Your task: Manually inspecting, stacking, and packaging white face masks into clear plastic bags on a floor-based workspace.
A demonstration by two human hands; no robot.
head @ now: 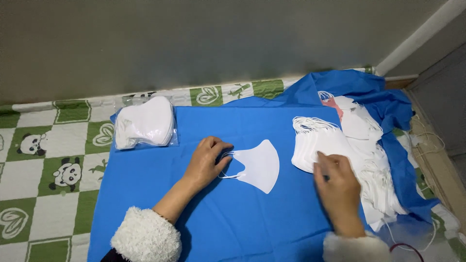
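A single white folded face mask (259, 165) lies flat on the blue cloth (233, 218). My left hand (206, 162) rests at its left end, fingers curled on the ear loop. To the right, my right hand (337, 184) presses its fingertips on a fanned stack of white masks (315, 143). Whether the right fingers grip a mask cannot be told. Both wrists show fluffy white cuffs.
A clear bag packed with white masks (144, 123) lies at the cloth's back left. More loose masks (378, 179) spill over crumpled blue fabric on the right. A green and white panda-print sheet (48, 165) lies under everything, with a wall behind and cables (427, 138) at far right.
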